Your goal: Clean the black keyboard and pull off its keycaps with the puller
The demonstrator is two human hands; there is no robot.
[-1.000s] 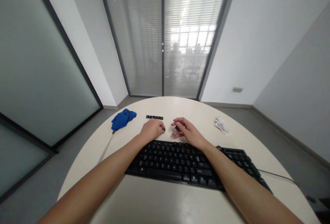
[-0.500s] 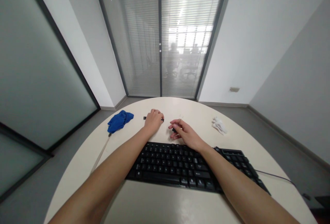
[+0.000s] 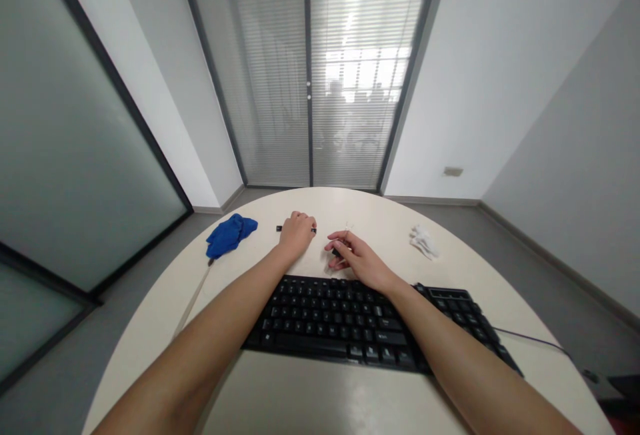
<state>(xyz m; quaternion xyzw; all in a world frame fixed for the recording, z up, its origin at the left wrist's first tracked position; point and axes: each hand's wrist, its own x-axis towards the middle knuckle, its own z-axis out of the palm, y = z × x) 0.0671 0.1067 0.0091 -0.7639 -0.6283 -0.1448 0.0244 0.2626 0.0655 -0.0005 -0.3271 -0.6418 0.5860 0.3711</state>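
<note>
Fingers curled downward, my left hand (image 3: 297,230) rests on the table beyond the keyboard. A small black piece (image 3: 279,228) pokes out on its left side and another dark piece (image 3: 313,230) shows at its fingertips; whether they are one object under the hand I cannot tell. To the right, my right hand (image 3: 354,256) is held palm-inward just above the keyboard's back edge, a small black object (image 3: 337,251) between its thumb and fingers. The black keyboard (image 3: 330,318) lies below both forearms, its right part partly covered by my right forearm.
A crumpled blue cloth (image 3: 231,235) lies at the left, with a pale strip (image 3: 193,301) running from it towards me. A crumpled white item (image 3: 424,242) sits at the right. Tiny pale bits (image 3: 349,226) lie behind my right hand. The keyboard cable (image 3: 533,338) runs off the right edge.
The view has shifted very slightly. Both hands keep almost the same position and pose.
</note>
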